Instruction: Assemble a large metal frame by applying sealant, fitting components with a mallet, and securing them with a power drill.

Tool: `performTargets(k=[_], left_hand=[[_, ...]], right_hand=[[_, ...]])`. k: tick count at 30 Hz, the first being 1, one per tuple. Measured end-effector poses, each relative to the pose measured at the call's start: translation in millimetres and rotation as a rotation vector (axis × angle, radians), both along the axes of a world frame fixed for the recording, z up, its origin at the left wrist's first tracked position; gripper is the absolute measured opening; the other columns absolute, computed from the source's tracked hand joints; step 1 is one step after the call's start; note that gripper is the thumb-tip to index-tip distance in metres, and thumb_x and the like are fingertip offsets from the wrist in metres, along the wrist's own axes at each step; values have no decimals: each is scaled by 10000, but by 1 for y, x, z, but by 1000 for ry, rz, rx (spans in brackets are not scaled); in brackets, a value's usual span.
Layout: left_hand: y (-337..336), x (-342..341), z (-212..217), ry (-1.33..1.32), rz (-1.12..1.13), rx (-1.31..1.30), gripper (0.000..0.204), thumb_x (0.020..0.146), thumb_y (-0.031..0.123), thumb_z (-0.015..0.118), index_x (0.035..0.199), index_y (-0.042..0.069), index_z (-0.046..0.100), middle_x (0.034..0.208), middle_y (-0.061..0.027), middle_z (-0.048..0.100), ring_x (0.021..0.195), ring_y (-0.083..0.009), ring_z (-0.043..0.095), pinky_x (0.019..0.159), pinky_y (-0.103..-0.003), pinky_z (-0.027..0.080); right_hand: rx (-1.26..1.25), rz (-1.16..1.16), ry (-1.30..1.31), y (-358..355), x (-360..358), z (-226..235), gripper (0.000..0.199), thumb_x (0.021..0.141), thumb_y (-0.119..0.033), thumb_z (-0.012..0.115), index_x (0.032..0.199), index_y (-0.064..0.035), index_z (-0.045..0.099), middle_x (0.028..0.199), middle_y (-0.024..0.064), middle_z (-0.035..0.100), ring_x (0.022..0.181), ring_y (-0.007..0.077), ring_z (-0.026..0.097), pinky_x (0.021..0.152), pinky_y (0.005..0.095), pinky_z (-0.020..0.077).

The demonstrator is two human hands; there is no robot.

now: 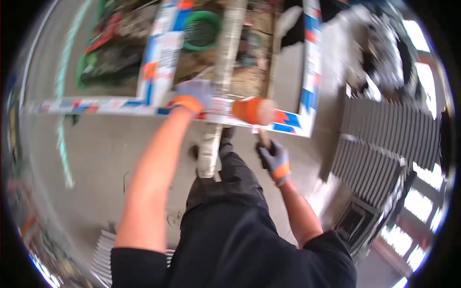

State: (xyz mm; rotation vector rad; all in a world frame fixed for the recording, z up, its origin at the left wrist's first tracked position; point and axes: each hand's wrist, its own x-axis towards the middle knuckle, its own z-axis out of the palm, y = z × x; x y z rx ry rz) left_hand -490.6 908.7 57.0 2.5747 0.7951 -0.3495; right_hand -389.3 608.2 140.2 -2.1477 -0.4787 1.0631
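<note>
My right hand [274, 161], in a grey glove with an orange cuff, is closed round the handle of a mallet [254, 111]. The mallet's thick orange head with a pale face is over the near bar of a frame [129, 103] covered in white, blue and orange printed wrap. My left hand [192, 96], gloved alike, is at that same bar, left of the mallet head. Its fingers are smeared by motion, so their grip cannot be made out. Beside it a long, pale, worn strip [208, 156] crosses the bar and runs down toward my legs.
Beyond the near bar, a green round basket [201, 31] and a green-edged bin [108, 67] hold mixed items. Ribbed grey panels [384, 129] are stacked at the right. A pale green strap [62, 144] hangs at the left. More ribbed pieces [102, 254] lie at the lower left.
</note>
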Motion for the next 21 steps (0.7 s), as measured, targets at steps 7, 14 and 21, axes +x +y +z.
performTargets(k=[7, 14, 21], left_hand=[[13, -32, -29, -66, 83, 263, 287, 932, 353, 470, 1023, 143, 644, 900, -102, 705, 823, -281, 681, 754, -412, 522], [24, -40, -29, -78, 26, 350, 281, 932, 322, 486, 1013, 119, 662, 897, -99, 707, 821, -279, 677, 746, -399, 523], [32, -42, -21, -2, 69, 343, 304, 953, 315, 467, 1020, 104, 675, 955, -122, 699, 873, -289, 668, 794, -390, 514]], right_hand=[[-99, -168, -254, -25, -27, -24, 260, 845, -243, 691, 914, -7, 607, 713, 135, 611, 639, 260, 548, 580, 347, 454], [90, -361, -173, -19, 5, 33, 213, 812, -112, 704, 928, 22, 586, 785, 178, 647, 732, 165, 622, 674, 342, 497], [401, -725, -266, -23, 43, 70, 154, 949, -103, 482, 973, 24, 564, 585, -11, 466, 454, 62, 391, 429, 222, 331]])
